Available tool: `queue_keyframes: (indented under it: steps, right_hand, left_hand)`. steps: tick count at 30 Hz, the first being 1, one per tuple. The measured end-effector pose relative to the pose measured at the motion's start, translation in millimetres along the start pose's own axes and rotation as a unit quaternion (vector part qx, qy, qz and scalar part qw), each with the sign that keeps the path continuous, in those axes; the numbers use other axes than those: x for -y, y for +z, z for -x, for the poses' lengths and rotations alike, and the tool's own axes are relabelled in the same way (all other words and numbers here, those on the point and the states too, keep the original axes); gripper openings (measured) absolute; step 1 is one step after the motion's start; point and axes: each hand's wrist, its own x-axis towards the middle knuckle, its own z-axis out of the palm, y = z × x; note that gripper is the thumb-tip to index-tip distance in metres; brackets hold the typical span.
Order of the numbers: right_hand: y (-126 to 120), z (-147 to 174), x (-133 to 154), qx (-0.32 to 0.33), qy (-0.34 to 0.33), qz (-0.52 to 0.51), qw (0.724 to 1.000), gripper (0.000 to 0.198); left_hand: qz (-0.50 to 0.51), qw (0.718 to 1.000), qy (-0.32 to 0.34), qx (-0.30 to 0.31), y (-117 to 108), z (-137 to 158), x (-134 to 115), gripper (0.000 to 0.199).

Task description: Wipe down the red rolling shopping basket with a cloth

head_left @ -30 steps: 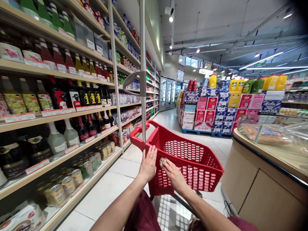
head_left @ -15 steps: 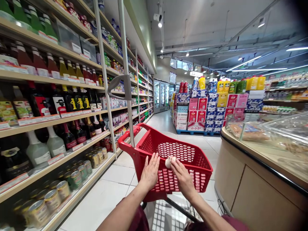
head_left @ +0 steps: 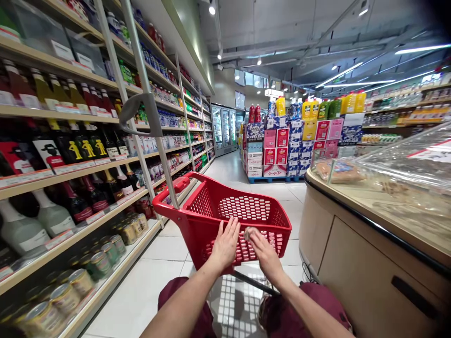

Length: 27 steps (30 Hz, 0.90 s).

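Observation:
In front of me is a red plastic shopping cart (head_left: 197, 225), its side panel pierced with rows of holes. My left hand (head_left: 226, 241) is open, fingers straight and close to the near side panel below the rim; whether it presses on the panel I cannot tell. Just right of it, my right hand (head_left: 264, 251) closes its fingers on a small crumpled pale wad (head_left: 247, 233), perhaps cloth or tissue. That wad is at the upper part of the near side panel. My forearms reach forward over my bent knees (head_left: 299, 305).
Drink shelves (head_left: 70, 173) with bottles and cans run along the left. A metal pole with a grey handle (head_left: 143, 115) rises by the cart's left end. A curved counter (head_left: 338, 239) is close on the right. Stacked drink boxes (head_left: 276, 150) stand ahead.
The view has turned right, so the cart and shelves sit further left. My right hand's wad is slightly lower against the cart and shows less. My left hand stays flat by the side panel.

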Motion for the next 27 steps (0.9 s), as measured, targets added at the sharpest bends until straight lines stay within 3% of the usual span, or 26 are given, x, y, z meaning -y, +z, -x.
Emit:
queue_keyframes:
  steps: [8,12,19,23,27]
  right_hand:
    - [-11.7,26.9,-27.7,0.002,0.032,0.03,0.999,0.045]
    - [-18.6,41.5,-40.9,-0.001,-0.007,0.029,1.0,0.048]
    - [-34.3,51.0,-73.7,-0.061,0.137,0.076,0.986,0.054]
    - [-20.9,74.3,-75.7,-0.015,0.136,0.089,0.987,0.059]
    - [-34.5,51.7,-78.3,-0.026,0.135,0.067,0.988,0.053]
  left_hand:
    - [0.004,0.999,0.036,0.008,8.5,-12.8,-25.6,0.062]
    - [0.021,0.998,0.062,0.008,9.9,-21.3,-38.9,0.061]
    - [0.032,0.997,0.068,0.001,13.5,-34.3,-58.0,0.063]
    - [0.023,0.998,0.054,-0.006,19.5,-36.9,-58.4,0.065]
    - [0.01,1.0,0.018,0.003,14.9,-38.2,-42.8,0.07]
